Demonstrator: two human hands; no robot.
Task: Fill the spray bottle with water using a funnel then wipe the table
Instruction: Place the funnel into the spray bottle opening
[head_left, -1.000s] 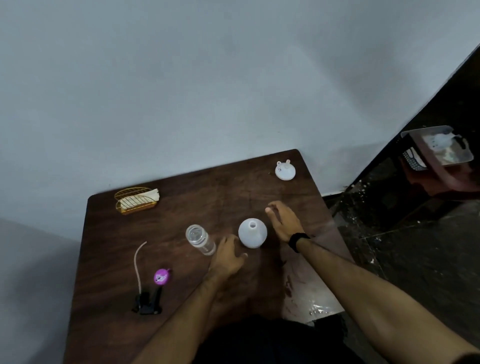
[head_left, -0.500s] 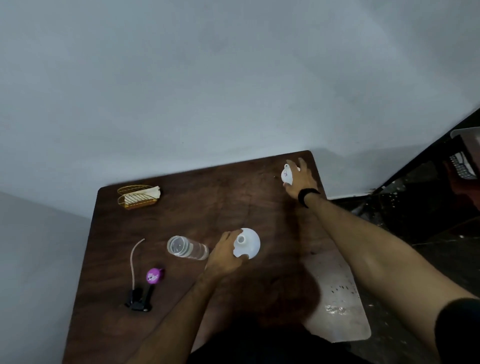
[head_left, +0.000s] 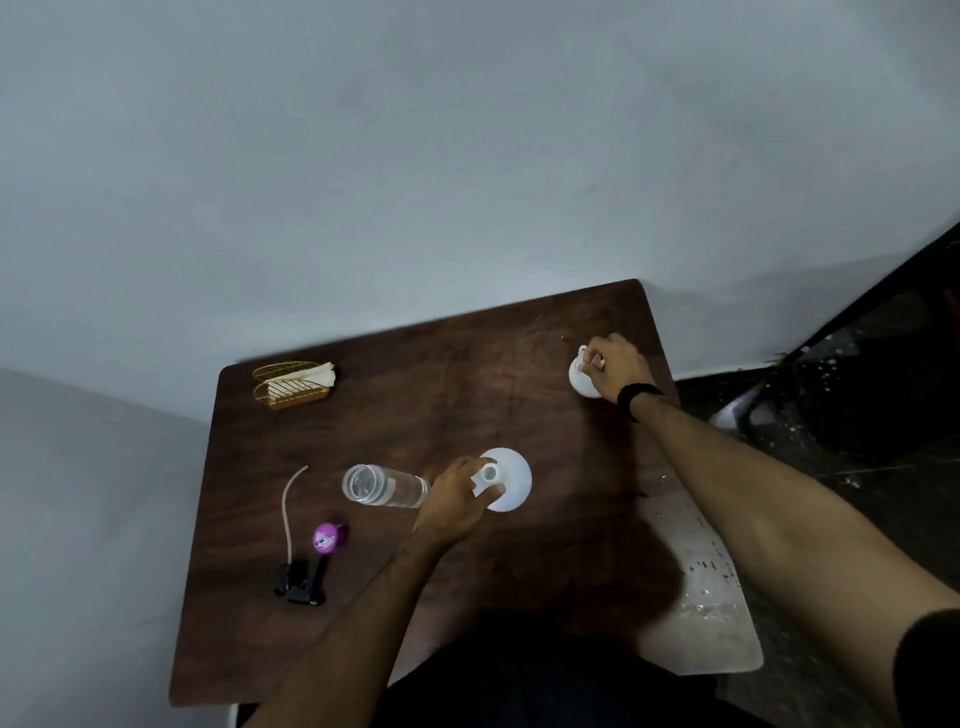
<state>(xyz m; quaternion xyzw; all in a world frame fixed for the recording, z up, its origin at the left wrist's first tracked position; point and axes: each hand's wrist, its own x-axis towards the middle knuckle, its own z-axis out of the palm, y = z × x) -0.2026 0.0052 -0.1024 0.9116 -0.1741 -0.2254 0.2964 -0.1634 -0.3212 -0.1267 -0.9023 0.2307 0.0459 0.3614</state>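
A white funnel (head_left: 513, 480) sits wide end down at the middle of the dark wooden table (head_left: 467, 374). My left hand (head_left: 453, 503) pinches its upturned spout. A clear bottle without a cap (head_left: 382, 486) lies on its side just left of that hand. The black spray head (head_left: 304, 578), with a purple knob (head_left: 327, 538) and a thin tube, lies near the left edge. At the far right corner my right hand (head_left: 619, 364) is closed on a small white container (head_left: 580, 383), most of it hidden by my fingers.
A gold wire basket (head_left: 288, 389) holding a folded cloth (head_left: 317, 378) stands at the table's back left. A pale seat (head_left: 701, 613) pokes out under the right edge. A grey wall runs behind the table, and dark floor lies to the right.
My right hand reached from the funnel to the far right corner and closed on the white container. My left hand moved onto the funnel's spout. The bottle now lies flat.
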